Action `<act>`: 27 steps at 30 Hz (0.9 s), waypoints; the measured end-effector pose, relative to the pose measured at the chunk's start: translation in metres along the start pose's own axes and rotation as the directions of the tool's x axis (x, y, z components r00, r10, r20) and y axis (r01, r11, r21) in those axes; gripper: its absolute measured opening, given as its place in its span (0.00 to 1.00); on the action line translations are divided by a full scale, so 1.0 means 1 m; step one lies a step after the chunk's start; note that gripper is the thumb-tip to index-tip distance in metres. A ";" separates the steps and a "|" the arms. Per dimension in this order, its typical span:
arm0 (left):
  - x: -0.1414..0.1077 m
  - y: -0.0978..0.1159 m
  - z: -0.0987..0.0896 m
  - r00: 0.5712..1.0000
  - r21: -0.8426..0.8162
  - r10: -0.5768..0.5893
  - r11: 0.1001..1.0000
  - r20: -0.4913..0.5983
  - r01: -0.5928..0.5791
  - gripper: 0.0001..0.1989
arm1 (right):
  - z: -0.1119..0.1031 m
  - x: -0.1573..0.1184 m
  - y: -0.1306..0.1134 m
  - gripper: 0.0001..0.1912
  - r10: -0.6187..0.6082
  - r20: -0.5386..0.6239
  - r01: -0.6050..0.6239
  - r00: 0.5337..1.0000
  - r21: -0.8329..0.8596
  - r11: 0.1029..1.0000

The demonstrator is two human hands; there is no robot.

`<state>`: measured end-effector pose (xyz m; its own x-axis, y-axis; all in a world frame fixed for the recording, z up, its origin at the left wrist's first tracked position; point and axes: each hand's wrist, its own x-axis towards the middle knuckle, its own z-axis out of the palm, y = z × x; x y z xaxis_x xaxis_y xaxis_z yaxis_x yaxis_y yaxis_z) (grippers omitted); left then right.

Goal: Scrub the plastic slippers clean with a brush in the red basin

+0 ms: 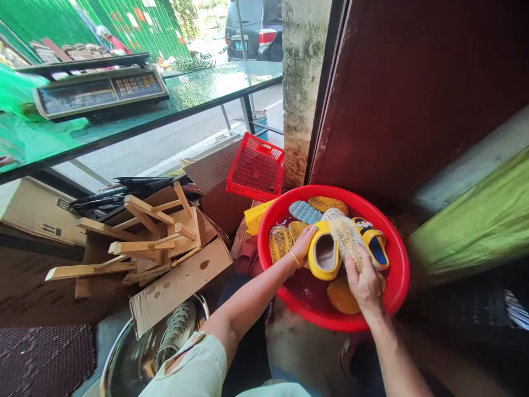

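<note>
My left hand (305, 246) is closed on the side of a yellow shoe (324, 272) with a pale lining, its opening facing me. In my right hand (365, 282) is a scrub brush (346, 241) with light bristles, held against the shoe's right side. Both hands are over a red basin (403, 264) that contains dark water. Around them in the basin lie a blue-grey shoe (305, 211), yellow soles (280, 242), a white perforated shoe (333, 214) and a yellow shoe with a blue inside (377, 249). The brush's far end is blurred.
A red plastic crate (256, 172) stands behind the basin. Upturned wooden stools (177, 229) and cardboard (182, 286) are piled at left, above a metal bowl (108, 358) holding a shoe. A scale (99, 91) sits on the glass table (231, 77). Green fabric (475, 220) hangs at right.
</note>
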<state>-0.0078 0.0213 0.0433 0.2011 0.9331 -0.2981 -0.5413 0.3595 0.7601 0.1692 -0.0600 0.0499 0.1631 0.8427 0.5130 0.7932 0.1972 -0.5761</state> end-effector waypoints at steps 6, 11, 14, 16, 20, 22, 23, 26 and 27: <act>-0.006 0.006 0.019 0.969 0.162 0.225 0.957 0.103 -0.240 0.47 | -0.012 -0.009 -0.007 0.32 0.039 -0.040 -0.038 0.998 0.023 0.999; 0.003 -0.011 0.024 0.938 0.136 0.220 0.955 0.268 -0.263 0.48 | -0.007 -0.005 -0.002 0.35 0.113 -0.024 -0.113 0.993 0.007 0.994; 0.012 -0.021 0.020 0.899 0.202 0.154 0.946 0.409 -0.253 0.44 | -0.009 0.002 0.012 0.36 0.223 -0.019 -0.224 0.975 -0.031 0.974; 0.016 -0.020 0.012 0.884 0.367 0.153 0.868 0.441 -0.333 0.38 | -0.011 0.006 0.023 0.36 0.279 0.000 -0.279 0.960 -0.065 0.958; 0.019 0.008 -0.019 0.903 0.840 0.288 0.354 0.320 -0.411 0.23 | -0.014 0.010 0.035 0.36 0.310 0.008 -0.305 0.951 -0.149 0.941; 0.023 0.026 -0.041 0.928 0.971 0.347 0.141 0.134 -0.192 0.25 | -0.017 0.010 0.033 0.35 0.300 0.033 -0.290 0.953 -0.173 0.941; 0.025 0.032 -0.052 0.937 0.995 0.347 0.077 0.035 -0.065 0.28 | -0.019 0.009 0.030 0.34 0.285 0.045 -0.272 0.958 -0.182 0.945; 0.034 0.041 -0.078 0.937 0.982 0.293 0.041 -0.189 0.185 0.31 | -0.023 0.006 0.015 0.33 0.190 0.003 -0.184 0.982 -0.219 0.958; 0.037 0.039 -0.083 0.935 0.975 0.275 0.064 -0.224 0.215 0.29 | -0.023 0.004 0.009 0.34 0.141 -0.020 -0.142 0.990 -0.228 0.963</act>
<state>-0.0897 0.0694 0.0138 -0.1435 0.9694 -0.1991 0.8044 0.2314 0.5472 0.1902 -0.0666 0.0616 0.2849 0.8521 0.4390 0.8746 -0.0436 -0.4828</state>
